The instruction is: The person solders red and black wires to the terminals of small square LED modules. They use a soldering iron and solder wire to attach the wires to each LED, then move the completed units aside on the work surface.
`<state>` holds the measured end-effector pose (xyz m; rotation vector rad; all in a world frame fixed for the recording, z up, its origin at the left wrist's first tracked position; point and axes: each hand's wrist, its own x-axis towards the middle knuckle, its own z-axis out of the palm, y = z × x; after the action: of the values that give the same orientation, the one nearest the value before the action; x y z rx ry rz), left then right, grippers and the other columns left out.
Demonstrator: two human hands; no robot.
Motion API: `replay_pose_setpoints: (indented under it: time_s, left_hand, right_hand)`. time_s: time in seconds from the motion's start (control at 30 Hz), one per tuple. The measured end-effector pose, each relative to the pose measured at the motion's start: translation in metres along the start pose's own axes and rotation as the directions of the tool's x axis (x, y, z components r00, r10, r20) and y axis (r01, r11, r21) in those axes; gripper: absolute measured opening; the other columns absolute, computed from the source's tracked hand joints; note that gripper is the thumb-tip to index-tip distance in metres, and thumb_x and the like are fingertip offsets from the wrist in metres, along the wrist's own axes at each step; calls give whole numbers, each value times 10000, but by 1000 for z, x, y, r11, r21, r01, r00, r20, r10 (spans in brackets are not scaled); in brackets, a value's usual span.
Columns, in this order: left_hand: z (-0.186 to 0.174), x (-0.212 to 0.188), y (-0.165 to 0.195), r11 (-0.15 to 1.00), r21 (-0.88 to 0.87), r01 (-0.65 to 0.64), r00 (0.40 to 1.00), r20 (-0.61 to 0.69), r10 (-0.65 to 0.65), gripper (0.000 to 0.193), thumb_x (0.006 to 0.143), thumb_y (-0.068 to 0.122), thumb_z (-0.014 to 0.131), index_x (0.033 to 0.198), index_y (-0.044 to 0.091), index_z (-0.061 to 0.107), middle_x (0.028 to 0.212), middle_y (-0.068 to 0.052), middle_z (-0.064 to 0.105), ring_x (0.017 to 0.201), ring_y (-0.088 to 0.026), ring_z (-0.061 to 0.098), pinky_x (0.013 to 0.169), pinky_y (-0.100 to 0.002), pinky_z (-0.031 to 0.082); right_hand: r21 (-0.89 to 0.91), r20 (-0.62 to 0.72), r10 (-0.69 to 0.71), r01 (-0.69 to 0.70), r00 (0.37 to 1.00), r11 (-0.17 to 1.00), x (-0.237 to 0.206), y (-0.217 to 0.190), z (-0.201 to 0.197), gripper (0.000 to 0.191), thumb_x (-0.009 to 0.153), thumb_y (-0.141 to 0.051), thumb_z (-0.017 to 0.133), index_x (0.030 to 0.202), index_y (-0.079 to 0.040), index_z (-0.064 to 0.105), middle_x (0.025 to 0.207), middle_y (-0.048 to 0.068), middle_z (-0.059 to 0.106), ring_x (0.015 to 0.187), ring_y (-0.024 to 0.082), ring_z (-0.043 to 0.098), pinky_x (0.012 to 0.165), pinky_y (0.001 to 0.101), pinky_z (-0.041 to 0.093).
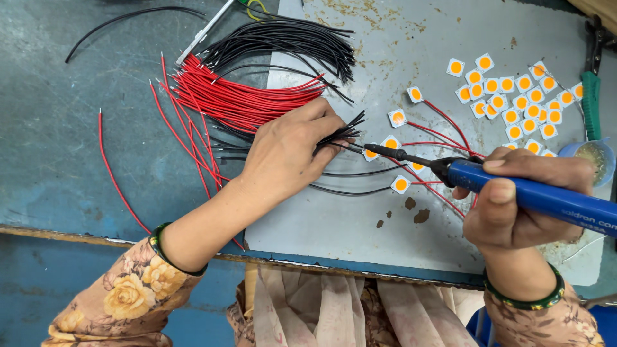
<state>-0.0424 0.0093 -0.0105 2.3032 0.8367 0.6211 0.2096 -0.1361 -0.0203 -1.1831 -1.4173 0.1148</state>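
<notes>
Left hand [289,151] pinches black wires [340,133] — right hand [514,205] grips soldering iron [514,186].

on the bench [58,141] lies a metal sheet [385,58], right of a wire bundle [238,96]. loose square chips [514,103] lie on the sheet's far right, pliers [591,90] beyond them. the left hand [289,151] rests at the sheet's left edge; the right hand [520,199] holds a soldering iron [514,186] near the front right.
</notes>
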Motion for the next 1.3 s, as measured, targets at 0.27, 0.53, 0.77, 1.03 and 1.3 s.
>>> replay_pose_setpoints:
  time_s: [0.27, 0.53, 0.77, 1.03, 1.3]
  left_hand:
    - [0, 0, 0, 1000, -7, -9, 1000, 0, 9, 187, 914, 190, 735, 1062, 83, 701, 1017, -61, 621, 905, -300, 671, 707, -432, 532]
    - [1, -1, -1, 999, 19, -27, 1000, -3, 27, 171, 908, 181, 733, 1036, 73, 698, 1001, -69, 612, 900, -302, 669, 710, -439, 530]
    - [4, 0, -2, 999, 35, -22, 1000, -7, 23, 158, 888, 164, 734, 1018, 78, 706, 979, -71, 607, 878, -307, 666, 694, -447, 525]
    - [10, -1, -4, 995, 90, -45, 998, -36, 49, 190, 887, 201, 756, 1021, 83, 692, 978, -72, 588, 878, -289, 665, 697, -435, 532]
    - [15, -4, -5, 991, 123, -56, 997, -54, 63, 223, 865, 205, 766, 1030, 82, 681, 986, -63, 586, 892, -270, 674, 699, -410, 543]
  right_hand:
    - [-26, -10, -1, 0, 1000, 1000, 1, -2, -1, 461, 1160, -317, 644, 1179, 99, 446, 888, 135, 596, 607, 182, 661, 570, 287, 604]
    - [5, 12, 10, -10, 1000, 1000, 0, -1, 0, 463, 1143, -330, 655, 1178, 79, 440, 879, 125, 594, 601, 168, 648, 567, 284, 607]
    - [7, 22, 26, -26, 999, 1000, -3, 2, -1, 476, 1148, -344, 675, 1163, 75, 452, 896, 123, 589, 621, 179, 653, 589, 288, 605]
    - [26, 19, -14, 13, 1000, 1000, -1, 0, 3, 470, 1123, -324, 689, 1172, 82, 457, 912, 121, 584, 597, 177, 642, 553, 292, 593]
    - [-43, 75, -20, 23, 997, 999, 6, -11, 5, 390, 1132, -247, 667, 1105, 108, 507, 913, 133, 578, 567, 165, 636, 510, 259, 547]
